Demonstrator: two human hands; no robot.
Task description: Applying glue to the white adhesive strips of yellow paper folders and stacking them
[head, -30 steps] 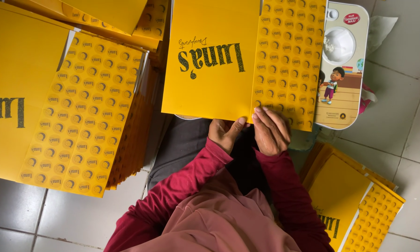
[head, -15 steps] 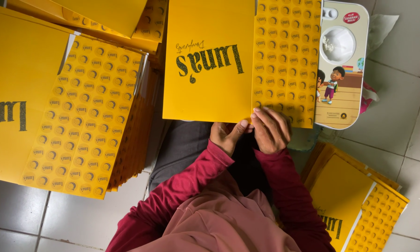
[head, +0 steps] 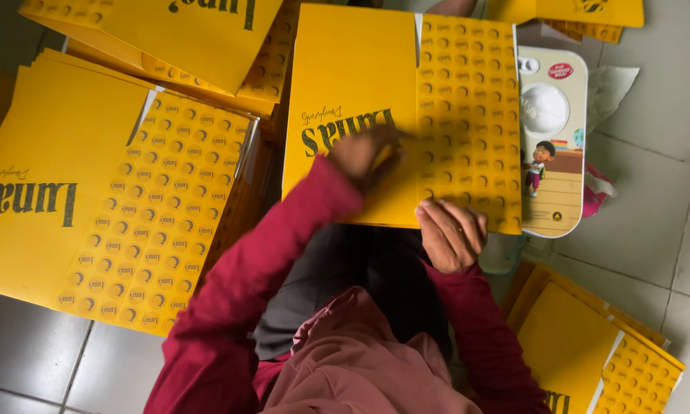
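Our left hand (head: 369, 156) lies on top of the yellow sheet (head: 360, 84), blurred, its fingers curled loosely over the dark lettering; we cannot tell whether they pinch anything. Our right hand (head: 451, 234) rests at the sheet's near edge, fingers close together and bent down onto the card, holding nothing. The sheet is smooth, flat card, rectangular, one half plain yellow and the other half covered with rows of small round marks. It lies across our lap, its long axis running away from us, its lettering upside down to us. Both sleeves are dark red cloth. Just right of the sheet lies a pale rounded package (head: 552, 146) with a cartoon picture. To the left a stack of like sheets (head: 92, 207) rests on the grey tiled floor (head: 652, 199).
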